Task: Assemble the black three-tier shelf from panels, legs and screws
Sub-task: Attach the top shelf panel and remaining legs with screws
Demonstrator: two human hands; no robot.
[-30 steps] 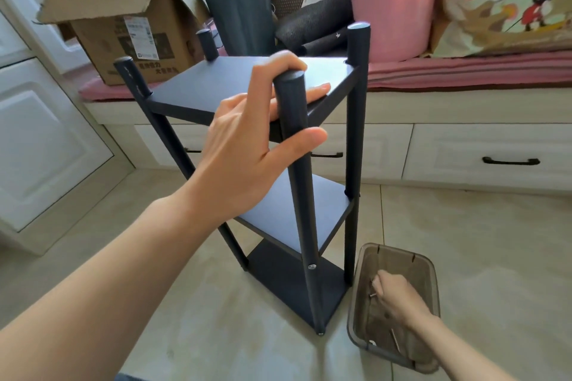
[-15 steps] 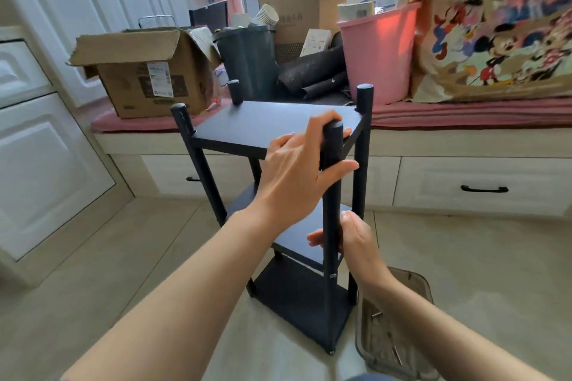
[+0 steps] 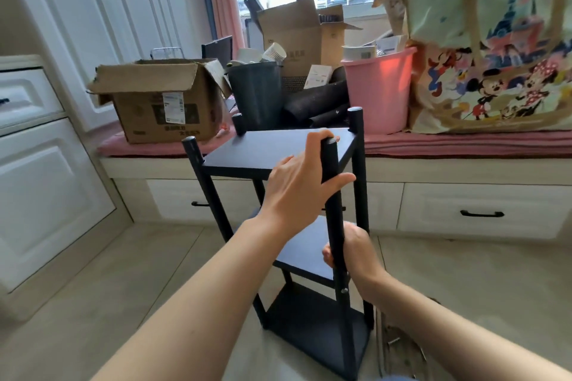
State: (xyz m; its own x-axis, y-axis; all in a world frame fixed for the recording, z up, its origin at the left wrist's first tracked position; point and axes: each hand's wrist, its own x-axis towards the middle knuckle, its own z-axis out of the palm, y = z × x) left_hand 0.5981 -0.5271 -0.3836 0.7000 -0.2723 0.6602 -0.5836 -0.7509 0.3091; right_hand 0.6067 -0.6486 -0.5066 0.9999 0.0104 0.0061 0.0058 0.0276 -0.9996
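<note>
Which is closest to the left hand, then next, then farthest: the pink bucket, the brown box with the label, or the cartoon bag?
1. Pink bucket, behind the left hand, to its right.
2. Brown box, back left on the bench.
3. Cartoon bag, far right.

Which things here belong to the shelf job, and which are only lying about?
For the job:
shelf
near leg, gripped by both hands: left, right
screw in that leg
tray on the floor

Lying about:
carton
dark bin
pink bucket
cartoon bag
</note>
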